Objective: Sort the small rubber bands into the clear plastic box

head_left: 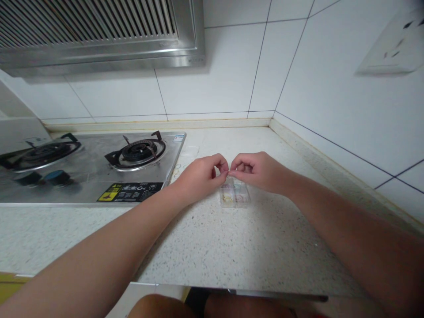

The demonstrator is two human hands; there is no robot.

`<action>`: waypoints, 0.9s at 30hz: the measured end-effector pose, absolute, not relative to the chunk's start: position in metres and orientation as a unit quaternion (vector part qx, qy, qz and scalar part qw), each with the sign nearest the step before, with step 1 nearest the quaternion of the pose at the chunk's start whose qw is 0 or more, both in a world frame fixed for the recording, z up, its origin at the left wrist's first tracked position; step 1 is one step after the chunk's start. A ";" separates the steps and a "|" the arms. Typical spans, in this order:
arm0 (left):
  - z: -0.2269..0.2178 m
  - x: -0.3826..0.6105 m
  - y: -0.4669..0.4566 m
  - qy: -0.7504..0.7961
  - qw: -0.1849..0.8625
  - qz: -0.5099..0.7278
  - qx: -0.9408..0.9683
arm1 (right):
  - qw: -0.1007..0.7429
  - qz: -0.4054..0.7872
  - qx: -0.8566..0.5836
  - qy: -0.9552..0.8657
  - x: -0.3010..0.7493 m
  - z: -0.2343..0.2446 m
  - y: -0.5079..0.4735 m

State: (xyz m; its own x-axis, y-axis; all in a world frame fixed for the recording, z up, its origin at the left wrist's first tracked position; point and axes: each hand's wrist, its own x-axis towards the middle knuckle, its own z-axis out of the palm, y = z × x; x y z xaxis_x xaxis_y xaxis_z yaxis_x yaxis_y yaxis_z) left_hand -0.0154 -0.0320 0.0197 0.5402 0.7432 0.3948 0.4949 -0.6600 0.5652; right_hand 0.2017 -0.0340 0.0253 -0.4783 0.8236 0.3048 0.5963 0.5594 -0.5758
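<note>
A small clear plastic box (234, 195) with pale coloured items inside lies on the speckled countertop (212, 247). My left hand (202, 176) and my right hand (255, 170) meet just above its far edge. Both pinch thumb against fingers at the same spot. What they pinch is too small to make out; it may be the box's lid or a tiny item. A clear flat piece (188, 152), perhaps a lid, lies on the counter behind my left hand.
A steel gas hob (89, 163) with two burners and two knobs fills the left side. A range hood (99, 35) hangs above it. Tiled walls close the back and right, with a socket plate (394, 48) high on the right wall.
</note>
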 end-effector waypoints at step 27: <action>0.020 -0.017 -0.031 0.376 0.213 0.337 0.836 | 0.360 0.260 -0.403 -0.800 0.199 0.021 -0.033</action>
State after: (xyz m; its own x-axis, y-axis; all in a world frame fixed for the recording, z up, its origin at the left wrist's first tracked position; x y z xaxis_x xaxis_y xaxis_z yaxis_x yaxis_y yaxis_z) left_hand -0.0170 -0.0306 0.0203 0.4898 0.7731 0.4029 0.4855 -0.6258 0.6105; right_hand 0.1989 -0.0329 0.0213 -0.4164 0.8322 0.3661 0.4573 0.5397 -0.7068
